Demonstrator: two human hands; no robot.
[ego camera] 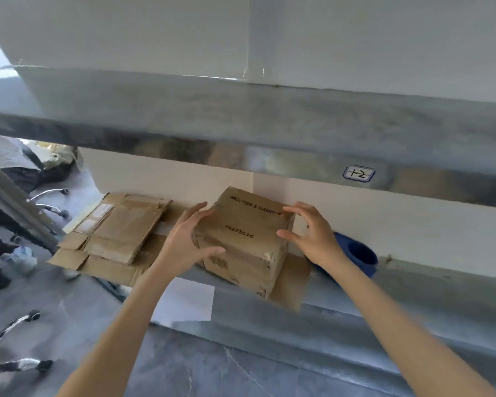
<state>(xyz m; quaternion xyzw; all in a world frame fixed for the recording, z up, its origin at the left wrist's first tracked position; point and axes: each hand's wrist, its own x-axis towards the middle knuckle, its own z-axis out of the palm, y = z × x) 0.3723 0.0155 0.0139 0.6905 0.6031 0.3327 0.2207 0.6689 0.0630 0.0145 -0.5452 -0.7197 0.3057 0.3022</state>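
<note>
**A:** Where does your load sit?

**B:** On the grey metal shelf (pixel 384 305), under the steel upper beam (pixel 269 133). The stack of flattened brown cardboard (pixel 118 233) lies at nine o'clock from the taped brown cardboard box (pixel 246 233). The box stands skewed on a loose cardboard sheet (pixel 292 285), close to the shelf's front edge at six o'clock.

**A:** And your hold?

**B:** Your left hand (pixel 184 242) wraps the box's nine o'clock side, thumb across the front face. Your right hand (pixel 312 236) is spread wide, its fingertips only touching the three o'clock edge and clasping nothing.

**A:** What could go wrong?

**B:** Lift now and I judge the box would swing on one hand and drop off the front. The sheet beneath may slide out with it. Push toward three o'clock and you could knock the dark blue round tub (pixel 358 253). Rise too high and the box strikes the beam near the small blue-bordered label (pixel 358 173) at one o'clock.
</note>
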